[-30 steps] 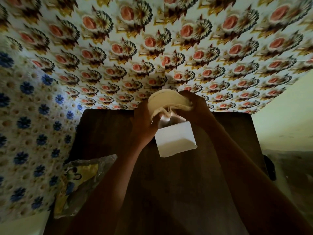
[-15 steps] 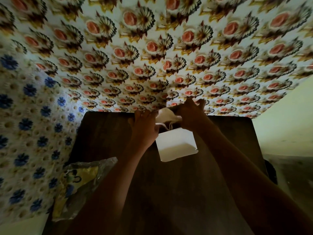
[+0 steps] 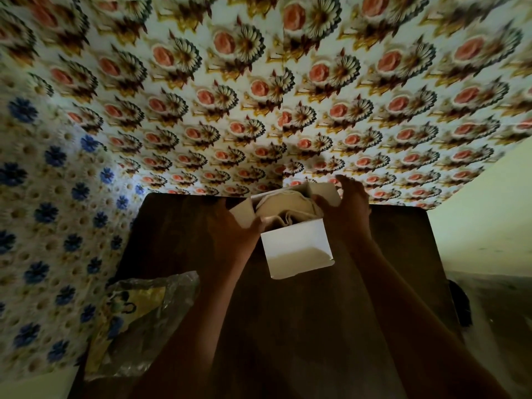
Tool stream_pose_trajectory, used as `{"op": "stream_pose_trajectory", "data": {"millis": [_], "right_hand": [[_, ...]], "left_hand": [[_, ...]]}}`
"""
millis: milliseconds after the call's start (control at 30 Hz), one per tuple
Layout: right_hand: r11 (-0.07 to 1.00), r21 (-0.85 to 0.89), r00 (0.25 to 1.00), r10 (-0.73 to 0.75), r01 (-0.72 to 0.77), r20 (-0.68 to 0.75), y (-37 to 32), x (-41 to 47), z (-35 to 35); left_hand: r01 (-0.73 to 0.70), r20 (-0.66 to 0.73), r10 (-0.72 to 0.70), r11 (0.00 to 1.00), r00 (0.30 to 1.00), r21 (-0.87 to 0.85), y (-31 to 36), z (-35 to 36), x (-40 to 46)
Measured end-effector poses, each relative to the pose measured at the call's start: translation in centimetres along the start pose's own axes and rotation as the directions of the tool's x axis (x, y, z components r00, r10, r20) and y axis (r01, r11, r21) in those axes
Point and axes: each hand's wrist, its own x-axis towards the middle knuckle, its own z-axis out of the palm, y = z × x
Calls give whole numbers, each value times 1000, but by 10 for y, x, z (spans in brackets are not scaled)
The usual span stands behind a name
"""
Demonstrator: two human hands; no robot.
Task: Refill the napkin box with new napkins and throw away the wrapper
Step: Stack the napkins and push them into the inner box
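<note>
- Wrapper (image 3: pixel 135 323), crinkled clear plastic with a yellow print, lies on the near left part of the dark wooden table (image 3: pixel 302 326), at its left edge and well apart from the box.
- Both forearms reach forward from the bottom of the view and converge on the box.
- Napkin box (image 3: pixel 298 249), white card, stands near the middle of the table, just short of its far edge, with its top flaps standing open.
- Left hand (image 3: pixel 230 228) is against the box's left side; its thumb touches the near left corner by a raised flap. How its other fingers lie is hard to tell in the dim light.
- Right hand (image 3: pixel 349 208) curls over the box's right top edge, thumb reaching in toward the napkins, fingers behind the right flap.
- Napkins (image 3: pixel 283 211) sit bunched inside the open top, pale and folded.
- Flowered wallpaper (image 3: pixel 316 96) rises behind the table.
</note>
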Motion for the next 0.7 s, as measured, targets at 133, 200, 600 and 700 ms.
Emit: {"op": "stream_pose_trajectory", "data": {"millis": [133,200,600,700], "right_hand": [[925,337,984,156,-175,82,3,-3,-3],[942,330,998,58,-65,32,1,-9,-5],[865,87,761,-479,495,437,8,-18,-13],[785,-75,668,-468,615,578,14,-6,-23]], "left_hand": [[29,-45,-40,978,998,-208,4,-7,-4],[-117,-115,92,965,989,-235,11,-11,-9],[-660,417,574,746,705,90,-21,-28,-7],[-652,476,556,757,681,49,-22,-33,-2]]}}
